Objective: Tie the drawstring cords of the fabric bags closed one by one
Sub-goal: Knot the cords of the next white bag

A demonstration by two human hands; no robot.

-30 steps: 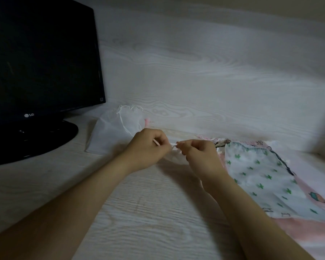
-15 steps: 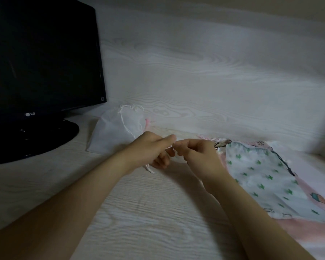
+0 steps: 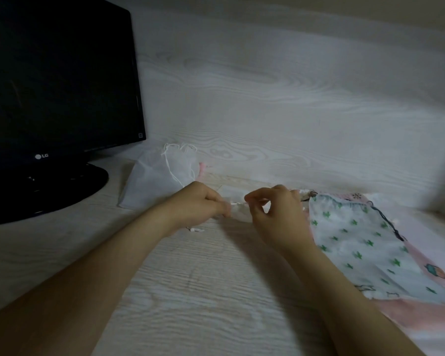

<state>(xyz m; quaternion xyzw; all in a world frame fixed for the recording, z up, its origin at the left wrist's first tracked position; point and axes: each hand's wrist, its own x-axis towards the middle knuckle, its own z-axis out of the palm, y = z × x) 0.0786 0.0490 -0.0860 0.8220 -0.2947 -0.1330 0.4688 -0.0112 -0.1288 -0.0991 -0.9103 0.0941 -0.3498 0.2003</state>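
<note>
Left hand (image 3: 201, 204) was curled in, pinching one end of the white cord (image 3: 238, 202) — right hand (image 3: 275, 217) pinched the other between thumb and forefinger, the cord stretched short between them. Under it lay a small white bag (image 3: 242, 214), mid-tabletop (image 3: 190, 291). A sheer white bag (image 3: 159, 176) sat far left by the black monitor (image 3: 57, 86) — and a cactus-print bag (image 3: 357, 242) lay right, on pink fabric (image 3: 427, 253).

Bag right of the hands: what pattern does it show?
The bag shows small green cactus shapes on white; head view.
</note>
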